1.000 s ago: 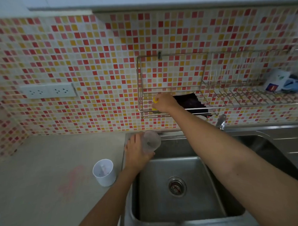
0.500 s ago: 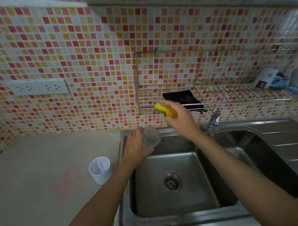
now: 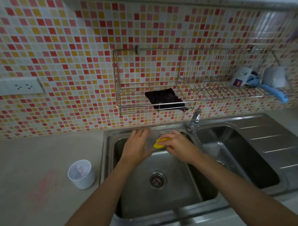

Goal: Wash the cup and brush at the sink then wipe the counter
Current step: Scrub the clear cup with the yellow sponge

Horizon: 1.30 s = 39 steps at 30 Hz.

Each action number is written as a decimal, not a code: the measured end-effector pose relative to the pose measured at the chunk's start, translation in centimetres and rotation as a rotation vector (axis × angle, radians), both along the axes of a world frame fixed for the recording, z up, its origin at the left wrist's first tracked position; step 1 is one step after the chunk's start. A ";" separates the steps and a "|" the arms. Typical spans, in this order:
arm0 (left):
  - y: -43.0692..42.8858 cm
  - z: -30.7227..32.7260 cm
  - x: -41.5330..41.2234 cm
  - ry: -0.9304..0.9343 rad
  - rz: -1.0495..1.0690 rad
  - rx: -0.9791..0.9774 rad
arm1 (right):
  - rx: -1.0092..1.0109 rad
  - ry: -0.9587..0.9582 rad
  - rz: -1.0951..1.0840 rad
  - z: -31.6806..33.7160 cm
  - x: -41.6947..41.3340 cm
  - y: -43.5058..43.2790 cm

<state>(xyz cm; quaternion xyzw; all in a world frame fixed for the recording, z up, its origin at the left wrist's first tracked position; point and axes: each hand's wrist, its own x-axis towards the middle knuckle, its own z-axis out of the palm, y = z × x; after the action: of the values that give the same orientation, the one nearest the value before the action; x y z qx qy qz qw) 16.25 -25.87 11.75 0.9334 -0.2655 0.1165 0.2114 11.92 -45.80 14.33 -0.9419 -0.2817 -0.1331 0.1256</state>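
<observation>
Over the back of the left sink basin (image 3: 174, 202), my left hand (image 3: 137, 147) grips a translucent plastic cup (image 3: 152, 138) tipped on its side. My right hand (image 3: 178, 144) holds a yellow sponge (image 3: 159, 144) pressed against the cup's mouth. A white cup (image 3: 81, 174) stands upright on the counter (image 3: 36, 160) just left of the sink, with a small brush-like item inside that is hard to make out. A pink smear (image 3: 44, 189) marks the counter left of that cup.
A tap (image 3: 194, 121) stands between the two basins, close to my right hand. On the tiled wall hangs a wire rack (image 3: 212, 86) with a dark cloth (image 3: 164, 98), a mug (image 3: 240, 78) and a blue-handled brush (image 3: 273, 92). A socket strip (image 3: 15, 87) is at far left.
My right hand took the yellow sponge from the wall rack and brought it down to the cup. The left hand kept holding the cup over the sink.
</observation>
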 end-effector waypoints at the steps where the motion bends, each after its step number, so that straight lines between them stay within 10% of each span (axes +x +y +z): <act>1: -0.5 0.2 0.2 0.004 -0.006 0.009 | -0.031 -0.035 -0.003 -0.1 0.6 -0.6; 8: -1.3 -0.6 1.8 0.111 0.008 0.015 | 0.377 0.394 -0.081 -1.5 0.7 -2.2; 13: -2.7 -0.5 2.4 0.177 -0.006 0.015 | 0.019 0.080 0.025 -2.1 3.0 -4.0; 19: -3.6 -0.2 3.0 0.227 -0.039 -0.066 | 0.089 -0.037 0.114 -3.5 4.5 -5.1; 26: -5.7 -1.7 2.9 0.192 0.142 -0.329 | 0.282 0.043 0.107 -5.5 6.5 -4.9; 33: -4.8 -2.6 4.0 0.166 0.098 -0.196 | 0.436 0.347 0.064 -5.6 5.9 -5.3; 39: -4.7 -2.7 4.0 0.161 0.008 -0.020 | 0.131 0.086 0.241 -5.7 7.6 -6.3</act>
<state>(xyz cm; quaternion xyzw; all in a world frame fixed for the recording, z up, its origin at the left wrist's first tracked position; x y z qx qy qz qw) 20.29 -30.53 9.04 0.9387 -0.2426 0.0444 0.2408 19.52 -52.08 8.61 -0.8959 -0.3777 -0.0945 0.2139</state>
